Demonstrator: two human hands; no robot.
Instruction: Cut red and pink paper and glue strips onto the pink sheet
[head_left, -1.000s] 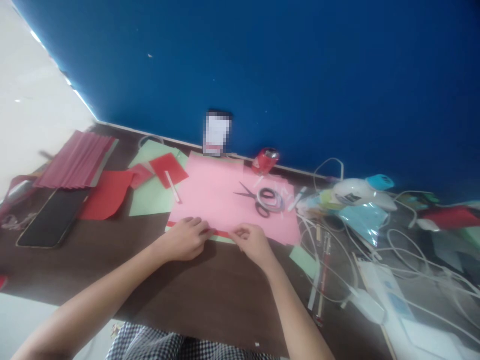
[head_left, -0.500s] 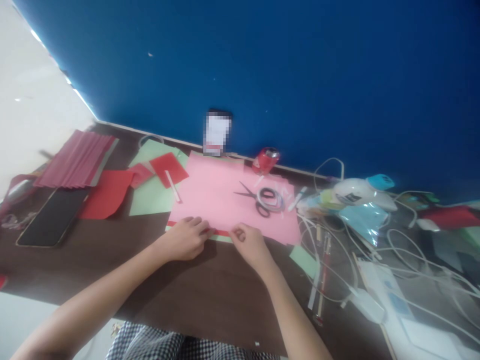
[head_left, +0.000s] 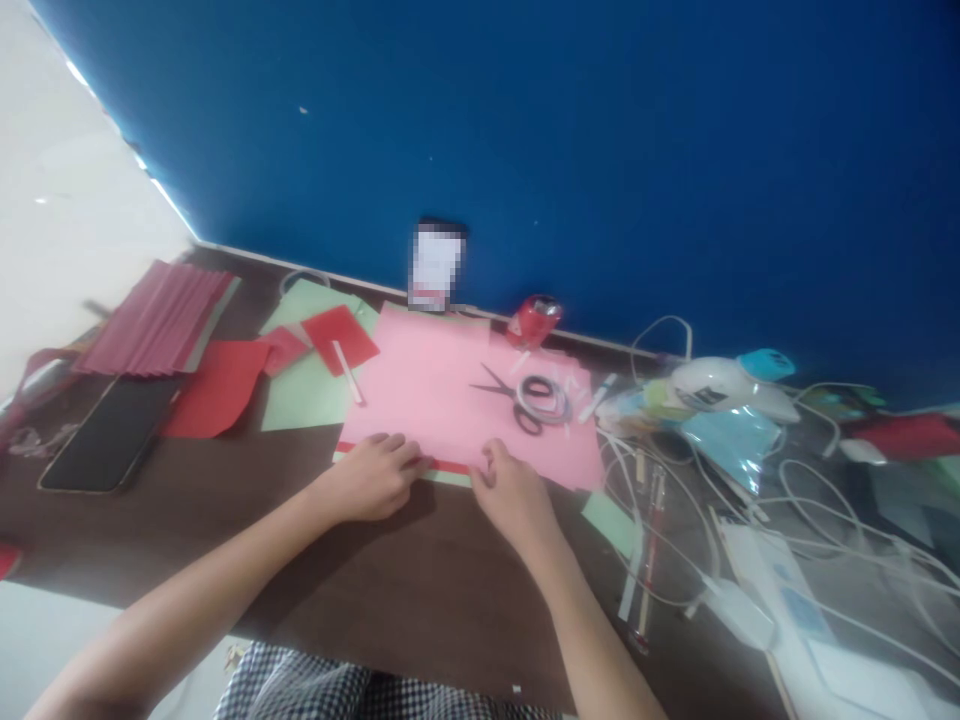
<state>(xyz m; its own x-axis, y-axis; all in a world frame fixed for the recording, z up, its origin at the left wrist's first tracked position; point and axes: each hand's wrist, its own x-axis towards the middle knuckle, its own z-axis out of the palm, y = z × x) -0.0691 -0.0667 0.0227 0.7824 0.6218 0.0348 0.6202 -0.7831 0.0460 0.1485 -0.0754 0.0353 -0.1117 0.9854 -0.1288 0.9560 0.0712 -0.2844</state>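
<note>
Pink paper (head_left: pixel 427 390) lies on the dark desk before me, with a red strip (head_left: pixel 450 466) along its near edge and a pale green margin below. My left hand (head_left: pixel 382 478) rests at the left part of this edge, fingers bent and pressed together on the paper. At the right part of the strip is my right hand (head_left: pixel 514 490), its thumb and forefinger apart and nothing seen between them. Black scissors (head_left: pixel 517 395), partly spread, lie on the pink paper with a clear tape roll (head_left: pixel 546 400) over their handles.
At left are a pleated pink paper stack (head_left: pixel 161 320), a black phone (head_left: pixel 112 435) and red paper (head_left: pixel 217 390). Another phone (head_left: pixel 436 265) leans on the blue wall beside a red can (head_left: pixel 534 322). White cables (head_left: pixel 697 520) tangle at right near a white bottle (head_left: pixel 709 385).
My right hand has slid slightly right along the strip, and its pinched thumb and forefinger have parted. The left hand stays in place on the paper edge.
</note>
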